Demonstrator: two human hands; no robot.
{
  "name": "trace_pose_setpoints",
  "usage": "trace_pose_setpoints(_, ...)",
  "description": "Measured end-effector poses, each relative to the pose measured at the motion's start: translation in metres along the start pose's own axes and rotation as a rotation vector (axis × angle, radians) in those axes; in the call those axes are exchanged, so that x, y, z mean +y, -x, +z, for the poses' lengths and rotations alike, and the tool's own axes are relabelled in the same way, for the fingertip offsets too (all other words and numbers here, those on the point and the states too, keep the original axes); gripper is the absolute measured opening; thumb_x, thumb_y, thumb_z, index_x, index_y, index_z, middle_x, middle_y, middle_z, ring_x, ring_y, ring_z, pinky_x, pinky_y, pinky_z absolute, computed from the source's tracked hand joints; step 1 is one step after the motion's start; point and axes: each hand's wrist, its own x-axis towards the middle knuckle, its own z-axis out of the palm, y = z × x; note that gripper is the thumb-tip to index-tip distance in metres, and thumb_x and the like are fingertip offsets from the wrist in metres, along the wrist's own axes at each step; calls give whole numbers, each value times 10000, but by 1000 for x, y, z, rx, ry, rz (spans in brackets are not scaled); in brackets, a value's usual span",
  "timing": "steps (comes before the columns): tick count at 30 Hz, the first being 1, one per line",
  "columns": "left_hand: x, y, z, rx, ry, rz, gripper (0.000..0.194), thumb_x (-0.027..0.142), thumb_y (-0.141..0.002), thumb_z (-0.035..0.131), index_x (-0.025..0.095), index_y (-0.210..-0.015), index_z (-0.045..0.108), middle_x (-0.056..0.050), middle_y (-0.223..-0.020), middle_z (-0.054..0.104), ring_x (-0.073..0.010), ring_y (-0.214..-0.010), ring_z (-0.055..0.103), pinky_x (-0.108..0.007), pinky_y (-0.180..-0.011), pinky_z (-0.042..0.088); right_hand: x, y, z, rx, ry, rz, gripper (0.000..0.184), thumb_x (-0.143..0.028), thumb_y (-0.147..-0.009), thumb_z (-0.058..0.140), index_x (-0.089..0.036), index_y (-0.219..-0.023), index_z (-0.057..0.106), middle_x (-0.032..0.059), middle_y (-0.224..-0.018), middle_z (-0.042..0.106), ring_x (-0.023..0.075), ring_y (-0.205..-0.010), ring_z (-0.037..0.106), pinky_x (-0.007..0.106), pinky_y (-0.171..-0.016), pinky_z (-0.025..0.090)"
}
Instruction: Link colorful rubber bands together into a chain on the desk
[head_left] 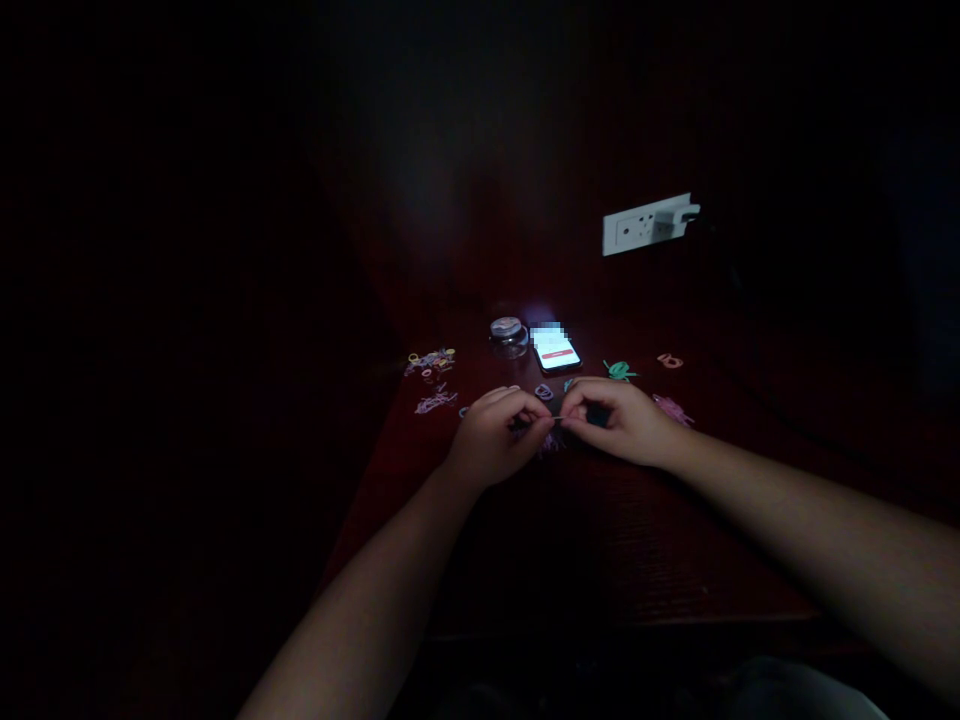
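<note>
Over the dark red table (570,540), my left hand (499,425) and my right hand (622,418) meet almost fingertip to fingertip. Thumb and fingers of each are pinched on a short, thin pale strip (557,418) stretched between them; its exact kind is too small to make out. Below and behind my fingers lies a pile of purple thin pieces (551,445), partly hidden. Just beyond my hands is a small purple loop (544,392). A pink bundle of thin strands (673,409) lies beside my right wrist.
A lidded clear jar (510,340) stands at the back beside a lit phone (557,350). Mixed coloured bands (431,362) and lilac pieces (436,401) lie left. Green strands (619,371) and an orange loop (670,361) lie right. A wall socket (645,226) holds a plug.
</note>
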Motion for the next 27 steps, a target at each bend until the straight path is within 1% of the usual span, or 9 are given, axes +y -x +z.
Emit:
trace_pose_setpoints(4, 0, 0, -1, 0, 2, -24, 55, 225, -857, 626, 193, -816, 643, 4, -735, 634, -122, -703, 570, -252, -648, 453, -2, -1, 0, 5, 5, 4, 67, -210, -856, 598, -165, -815, 627, 17, -720, 592, 132, -651, 548, 282, -624, 456)
trace_pose_setpoints(10, 0, 0, -1, -23, 21, -6, 41, 203, -854, 617, 199, -819, 637, 10, -728, 650, -120, -681, 583, -297, -751, 496, -2, -1, 0, 6, 25, 2, 90, -205, -870, 585, -175, -789, 607, 14, -730, 577, 136, -672, 549, 286, -637, 453)
trace_pose_setpoints(17, -1, 0, 0, -12, 4, -24, 63, 208, -855, 614, 201, -795, 632, 17, -705, 639, -116, -657, 562, -313, -789, 509, -3, -2, -1, 9, 22, -10, 85, -163, -859, 593, -180, -776, 603, 10, -748, 561, 136, -700, 554, 289, -667, 453)
trace_pose_setpoints(24, -3, 2, 1, 4, -12, -27, 71, 193, -845, 606, 196, -777, 625, 14, -703, 626, -115, -654, 558, -283, -726, 498, 1, -1, 0, 19, 29, -5, 102, -170, -866, 587, -183, -766, 591, 8, -752, 560, 136, -707, 550, 286, -668, 450)
trace_pose_setpoints(27, -2, 2, 0, 10, -24, -54, 72, 210, -845, 610, 195, -777, 625, 4, -709, 626, -125, -673, 569, -263, -670, 481, 0, 1, 0, 32, 11, 21, 24, -182, -843, 614, -182, -828, 596, 6, -755, 564, 138, -700, 553, 289, -664, 453)
